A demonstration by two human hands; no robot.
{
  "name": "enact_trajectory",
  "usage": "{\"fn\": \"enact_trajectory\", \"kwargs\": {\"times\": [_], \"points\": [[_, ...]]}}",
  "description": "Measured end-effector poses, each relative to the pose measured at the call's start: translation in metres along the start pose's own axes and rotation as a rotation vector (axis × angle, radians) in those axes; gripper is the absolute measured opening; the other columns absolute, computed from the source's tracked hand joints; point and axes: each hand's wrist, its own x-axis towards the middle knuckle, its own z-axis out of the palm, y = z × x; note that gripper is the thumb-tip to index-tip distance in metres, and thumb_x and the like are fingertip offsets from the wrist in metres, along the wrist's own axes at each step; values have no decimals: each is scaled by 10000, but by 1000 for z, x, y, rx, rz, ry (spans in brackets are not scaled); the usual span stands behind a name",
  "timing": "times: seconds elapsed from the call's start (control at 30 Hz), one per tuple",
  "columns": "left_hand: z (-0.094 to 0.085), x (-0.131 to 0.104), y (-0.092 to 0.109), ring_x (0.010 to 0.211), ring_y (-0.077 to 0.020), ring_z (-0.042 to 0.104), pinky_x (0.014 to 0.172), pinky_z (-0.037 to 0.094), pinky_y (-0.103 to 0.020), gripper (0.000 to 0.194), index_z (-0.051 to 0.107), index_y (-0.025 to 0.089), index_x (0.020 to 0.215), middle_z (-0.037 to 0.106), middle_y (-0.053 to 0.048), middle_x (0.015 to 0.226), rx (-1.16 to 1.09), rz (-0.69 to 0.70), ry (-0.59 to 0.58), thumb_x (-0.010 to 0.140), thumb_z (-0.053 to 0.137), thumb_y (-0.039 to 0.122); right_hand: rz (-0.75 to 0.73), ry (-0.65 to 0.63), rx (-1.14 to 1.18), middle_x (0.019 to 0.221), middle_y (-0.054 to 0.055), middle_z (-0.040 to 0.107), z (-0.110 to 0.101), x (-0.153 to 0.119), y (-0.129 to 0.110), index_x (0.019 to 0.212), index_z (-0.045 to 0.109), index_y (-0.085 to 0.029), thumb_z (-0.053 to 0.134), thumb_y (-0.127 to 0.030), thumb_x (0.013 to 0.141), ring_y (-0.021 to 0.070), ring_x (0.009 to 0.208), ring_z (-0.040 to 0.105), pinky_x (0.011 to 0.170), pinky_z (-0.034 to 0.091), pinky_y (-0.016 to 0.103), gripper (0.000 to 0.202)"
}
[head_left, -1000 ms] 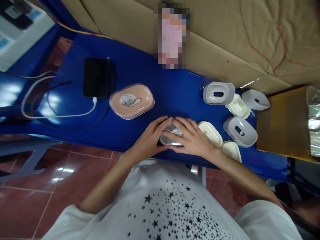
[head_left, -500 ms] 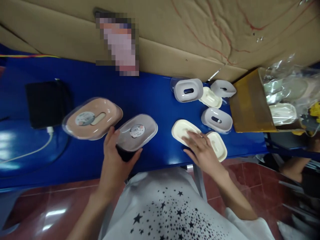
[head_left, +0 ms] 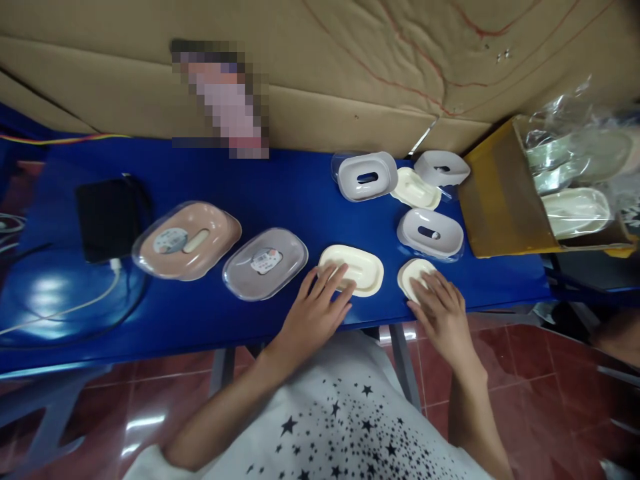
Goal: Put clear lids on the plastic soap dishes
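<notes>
Fingers spread, my left hand (head_left: 320,307) rests on the left end of a cream oval lid (head_left: 369,272) on the blue table. My right hand (head_left: 443,310) has its fingers apart over a second cream piece (head_left: 411,273), partly covering it. Left of my left hand lies a grey oval container (head_left: 287,257) with a clear cover and a round label. Beside that is a pink container (head_left: 213,227), also covered and labelled. Behind my right hand stands a pale grey box (head_left: 447,233) with a slot.
Toward the back are two more pale grey boxes (head_left: 383,167) (head_left: 435,167) and a cream piece (head_left: 413,190). An open cardboard box (head_left: 493,200) with wrapped items stands at the right. A black device (head_left: 105,220) with a white cable lies at the left.
My left hand has let go of the grey container and moved right onto the cream lid. That lid lies further left, and my right hand has shifted right to the other cream piece.
</notes>
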Motion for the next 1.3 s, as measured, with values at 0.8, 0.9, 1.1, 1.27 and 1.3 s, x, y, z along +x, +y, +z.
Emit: {"fn": "enact_trajectory", "kwargs": {"times": [0.8,0.9,1.1,1.27,1.3], "points": [[0,-21,-29,1566,-392,456,1178,566,-603,738,345,286,1697,395,-191,1714,-43,-38,180,1046,659,135,-508,24,135,1355,37,775,29,76,-85,1607,507,-294,570,-124,1084,229,1292,685,1254,406,498,554],[1,-22,-32,1594,-381,420,1199,550,-591,708,345,237,1693,358,-216,1734,-82,-41,152,1057,635,128,-589,-42,202,1390,49,757,28,83,-82,1577,540,-263,545,-90,1076,218,1374,643,1259,450,481,530],[1,-23,-32,1620,-390,371,1194,560,-575,512,519,185,1553,356,-208,1744,-96,-60,126,1056,631,131,-616,-134,370,1460,55,715,15,100,-75,1579,535,-268,533,-129,1084,205,1447,606,1266,491,485,515],[-1,-21,-29,1615,-396,379,1205,548,-576,466,546,164,1517,353,-216,1745,-77,-74,108,1059,623,135,-189,14,242,1587,40,617,-26,108,26,1518,589,-374,533,-217,1081,302,1566,478,1311,341,668,468],[-1,-21,-29,1611,-392,388,1200,554,-572,463,546,172,1516,355,-211,1745,-87,-78,107,1060,617,131,-86,-10,172,1654,55,548,-32,107,51,1536,572,-369,550,-269,1075,344,1614,397,1313,284,718,472]]}}
